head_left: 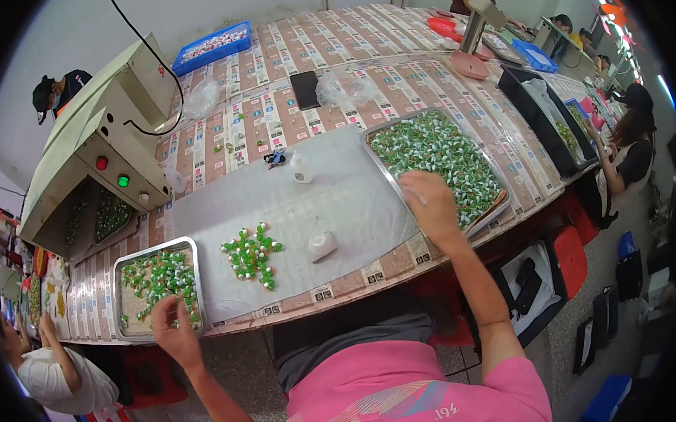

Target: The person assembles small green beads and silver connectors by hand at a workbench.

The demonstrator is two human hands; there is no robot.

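Observation:
My left hand (176, 331) is over the front right corner of a small metal tray (197, 284), fingers curled in a pinch. Whatever is between them is too small to make out. Inside that tray lie many small green-and-white pieces (171, 273). My right hand (431, 207) is at the left edge of a larger metal tray (385, 168), its fingertips drawn together; I cannot see what they hold. Similar green-and-white pieces (439, 151) fill this tray densely. Between my hands, a loose pile of green pieces with white and orange parts (251, 256) lies on a grey sheet (293, 213).
A white block-like item (322, 246) and a small white bottle (301, 169) stand on the sheet. Behind are a dark flat device (305, 90), clear plastic bags (347, 89) and a blue tray (213, 49). A beige machine (103, 152) stands left; a black crate (542, 122) right. Other people work nearby.

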